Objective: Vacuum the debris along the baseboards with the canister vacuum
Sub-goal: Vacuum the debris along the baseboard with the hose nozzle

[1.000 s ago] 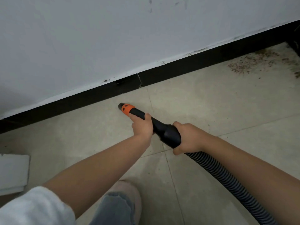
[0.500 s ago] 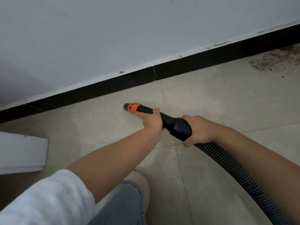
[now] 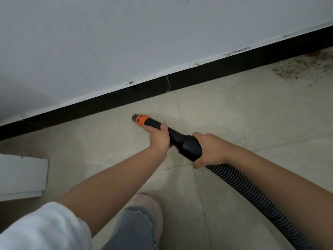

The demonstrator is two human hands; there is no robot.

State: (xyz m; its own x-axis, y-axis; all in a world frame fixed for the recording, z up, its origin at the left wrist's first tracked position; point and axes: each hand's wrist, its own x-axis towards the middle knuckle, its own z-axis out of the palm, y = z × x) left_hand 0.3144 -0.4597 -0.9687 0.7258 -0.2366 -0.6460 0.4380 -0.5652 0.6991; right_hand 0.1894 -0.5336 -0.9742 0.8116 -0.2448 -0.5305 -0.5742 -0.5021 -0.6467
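I hold a black vacuum nozzle (image 3: 182, 141) with an orange collar (image 3: 142, 120) near its tip, which points left over the beige tile floor a short way from the black baseboard (image 3: 216, 71). My left hand (image 3: 158, 139) grips the thin front part just behind the orange collar. My right hand (image 3: 210, 150) grips the thick rear cuff where the ribbed black hose (image 3: 252, 195) joins and runs off to the lower right. A patch of brown debris (image 3: 297, 67) lies on the floor beside the baseboard at the far right. The canister is out of view.
A white wall (image 3: 126, 33) rises above the baseboard. A flat white board (image 3: 21, 175) lies on the floor at the left edge. My pink slipper (image 3: 153, 201) and grey trouser leg (image 3: 133, 230) show at the bottom centre.
The view shifted slightly left, so the debris patch sits closer to the right edge and the white board shows more. Both hands keep the same grip on the nozzle.
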